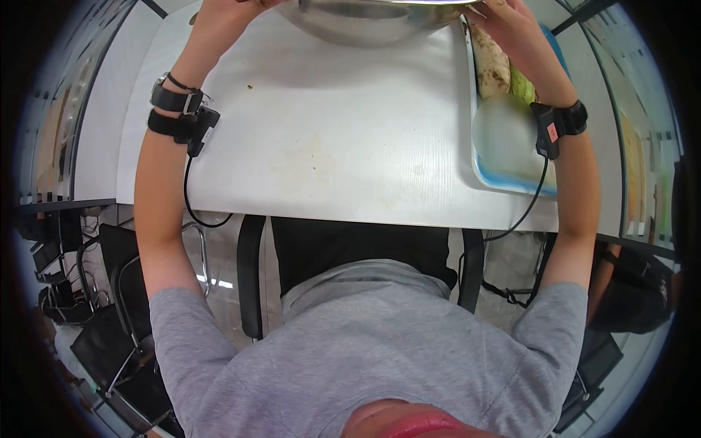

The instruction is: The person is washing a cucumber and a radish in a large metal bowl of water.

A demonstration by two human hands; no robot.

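A shiny metal bowl (pixel 372 28) is at the far side of the table, cut off by the top edge of the view. My left hand (pixel 247 6) grips its left side; most of those fingers are out of frame. On the right side, the fingers of my right hand (pixel 502 13) are closed at the bowl's rim. Under my right forearm lies a blue and white tray (pixel 478 171). It holds a pale, brown-spotted root vegetable (pixel 491 64), a green vegetable (pixel 521 86) and a rounded, translucent whitish object (pixel 504 135) whose kind I cannot make out.
The white table (pixel 328 139) has a few small specks on it. Low partitions stand at both sides. Each wrist carries a strapped black device with a cable. A black chair (pixel 252 277) is under me, and another person's dark clothing (pixel 635 288) shows at right.
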